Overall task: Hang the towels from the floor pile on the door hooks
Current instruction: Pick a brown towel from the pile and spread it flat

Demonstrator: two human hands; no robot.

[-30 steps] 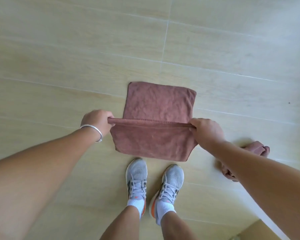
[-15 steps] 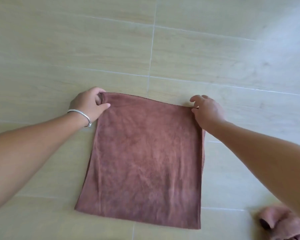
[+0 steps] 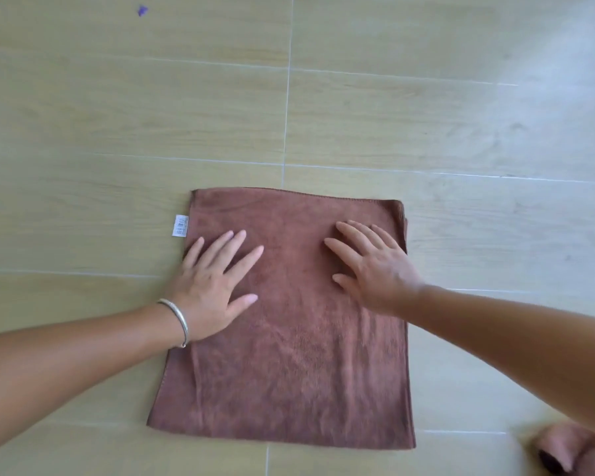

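Head view: a brown towel (image 3: 289, 338) lies flat on the pale wood-look tiled floor (image 3: 426, 115), folded into a near square, its far edge just past a grout line. At the lower right corner of the view a second, crumpled brown towel (image 3: 560, 455) sits on the floor, apart from the flat one and partly cut off by the right forearm. A small purple speck (image 3: 142, 10) marks the floor far up on the left. Nothing lies on the flat towel but the hands.

A white tag (image 3: 180, 226) sticks out from the towel's left edge near the far corner; it carries a printed barcode, too small to read.

The left hand (image 3: 213, 286), with a silver bangle (image 3: 179, 321) on its wrist, rests palm-down on the towel's left side, fingers straight and spread. The right hand (image 3: 375, 266) lies palm-down on the right side, fingers also spread.

0.5 s ago both hands pinched the 2 far corners; now they have let go and lie flat on the cloth.
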